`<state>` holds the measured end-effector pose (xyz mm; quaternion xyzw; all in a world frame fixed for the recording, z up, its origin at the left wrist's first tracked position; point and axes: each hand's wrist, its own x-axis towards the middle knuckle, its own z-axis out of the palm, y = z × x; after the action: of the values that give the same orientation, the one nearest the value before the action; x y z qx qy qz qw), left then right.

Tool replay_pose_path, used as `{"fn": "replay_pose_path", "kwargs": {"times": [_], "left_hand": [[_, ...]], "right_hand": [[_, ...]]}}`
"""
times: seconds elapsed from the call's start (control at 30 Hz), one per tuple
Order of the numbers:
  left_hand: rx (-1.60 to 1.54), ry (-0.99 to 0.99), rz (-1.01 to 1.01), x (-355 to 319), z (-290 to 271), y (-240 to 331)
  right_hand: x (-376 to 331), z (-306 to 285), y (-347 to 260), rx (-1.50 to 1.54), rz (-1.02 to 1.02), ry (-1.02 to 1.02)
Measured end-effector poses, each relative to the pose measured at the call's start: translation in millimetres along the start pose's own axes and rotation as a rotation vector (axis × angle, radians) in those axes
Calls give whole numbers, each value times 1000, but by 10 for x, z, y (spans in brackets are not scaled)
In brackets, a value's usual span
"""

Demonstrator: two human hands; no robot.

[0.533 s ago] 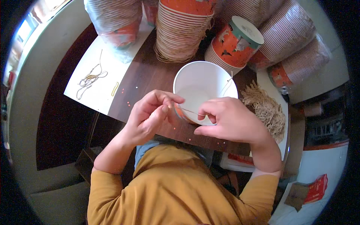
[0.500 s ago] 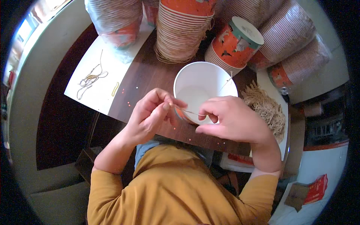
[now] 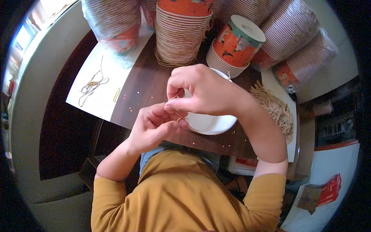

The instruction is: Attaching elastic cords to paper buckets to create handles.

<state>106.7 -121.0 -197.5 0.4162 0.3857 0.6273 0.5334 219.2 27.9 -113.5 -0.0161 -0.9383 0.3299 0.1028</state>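
Fingers of the left hand (image 3: 150, 129) are pinched together, thumb against fingertip, on a thin string (image 3: 180, 119). At two o'clock from it, the right hand (image 3: 205, 91) has its thumb and forefinger clamped on the string too, so that it spans the short gap between both hands. I cannot tell where its ends go.

Taking the string as the dial's centre, with twelve straight away from the person, a white sheet (image 3: 75, 96) lies between nine and ten, bearing a tangle of cord (image 3: 92, 86). A plastic-wrapped stack (image 3: 110, 23) stands at eleven. On the sheet at ten is a small yellow coil (image 3: 116, 95), and orange specks (image 3: 130, 109) dot the brown table (image 3: 143, 87) beside it. At twelve rises a tall stack of buckets (image 3: 179, 38) with cord around the rims. A white bucket (image 3: 211, 123) sits at three, partly covered by the right hand. At one is an orange bucket (image 3: 234, 48) with a green-edged base; farther off at three, a heap of twine (image 3: 275, 110); at two, tilted wrapped stacks (image 3: 288, 33).
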Motion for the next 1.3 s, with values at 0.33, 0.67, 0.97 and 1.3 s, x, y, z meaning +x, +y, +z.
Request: {"fn": "replay_pose_path", "kwargs": {"times": [0.33, 0.67, 0.97, 1.3], "left_hand": [[78, 68, -32, -5, -30, 69], [1027, 117, 569, -141, 109, 93], [570, 372, 521, -215, 176, -431], [-165, 447, 202, -132, 182, -640]], "right_hand": [[-657, 439, -340, -58, 181, 444], [-826, 921, -512, -319, 189, 604], [-830, 1155, -315, -582, 139, 794], [-705, 1385, 97, -590, 216, 840]]}}
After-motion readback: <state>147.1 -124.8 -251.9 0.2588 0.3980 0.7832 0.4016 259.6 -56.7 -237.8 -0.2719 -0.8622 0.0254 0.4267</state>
